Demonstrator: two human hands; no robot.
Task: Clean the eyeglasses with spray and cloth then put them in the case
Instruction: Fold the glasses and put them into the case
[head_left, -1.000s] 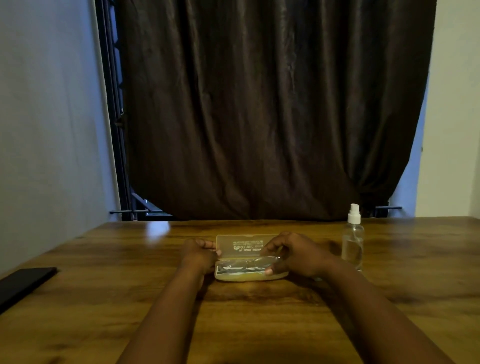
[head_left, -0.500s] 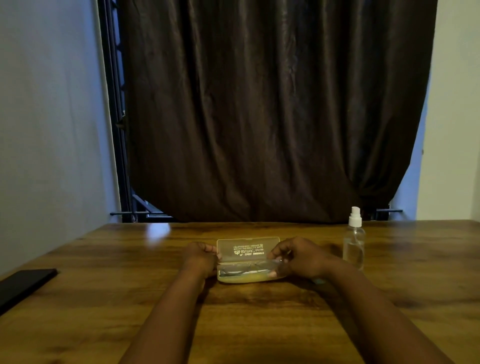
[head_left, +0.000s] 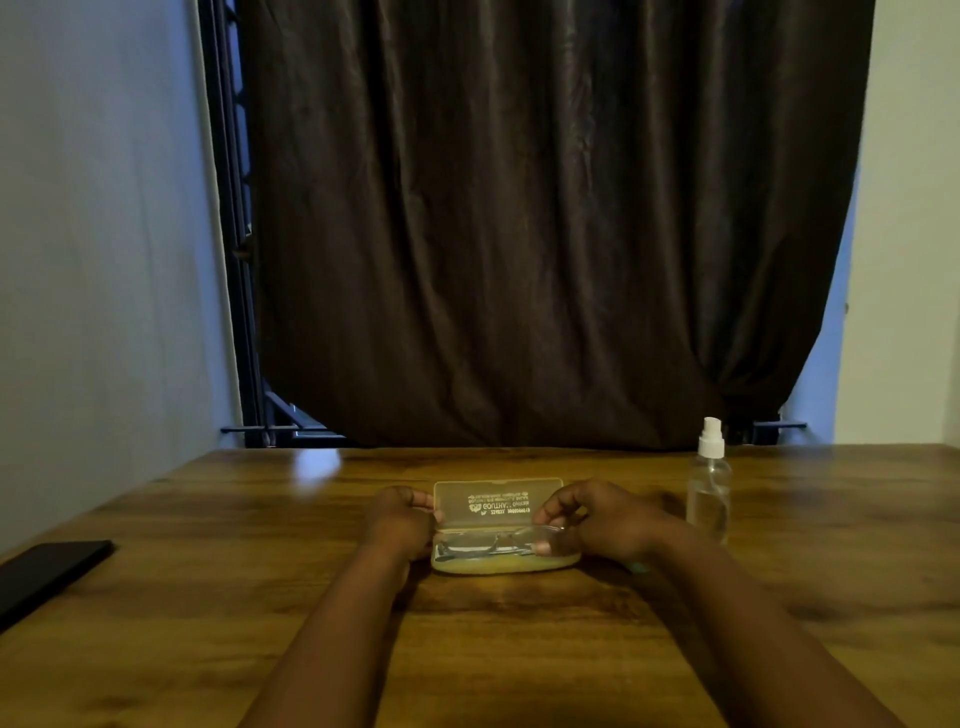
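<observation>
Open case on counter, L hand gripping its end, R hand pinching glasses inside.

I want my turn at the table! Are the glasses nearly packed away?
Nearly. The eyeglasses already lie inside the open case, and the spray bottle stands aside, untouched. The left hand steadies the case's end while the right hand pinches the glasses' side. Left: let go and shut the lid. No cloth shows.
</observation>
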